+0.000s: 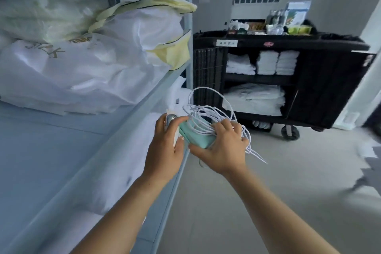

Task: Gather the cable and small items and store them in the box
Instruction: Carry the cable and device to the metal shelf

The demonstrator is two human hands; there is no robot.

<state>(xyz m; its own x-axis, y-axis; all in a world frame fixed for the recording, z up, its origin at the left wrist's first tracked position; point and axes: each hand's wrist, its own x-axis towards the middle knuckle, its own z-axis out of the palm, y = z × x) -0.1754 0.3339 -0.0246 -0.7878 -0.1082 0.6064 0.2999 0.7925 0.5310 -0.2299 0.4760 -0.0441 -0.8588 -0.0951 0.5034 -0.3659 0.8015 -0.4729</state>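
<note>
Hands meet just off the front edge of the pale blue metal shelf rack point(144, 97). Right hand point(223, 146) wraps its fingers around a small mint-green rectangular box point(198, 136), pinning a tangled white cable point(212, 113) against it; cable loops rise above the box and trail past the hand away from the rack. Left hand point(165, 146) curls around a small silver-and-white item point(171, 119), thumb touching the box. White bagged linens point(82, 68) lie on the rack's shelf. Black housekeeping cart point(288, 68) with folded white towels stands beyond the rack.
</note>
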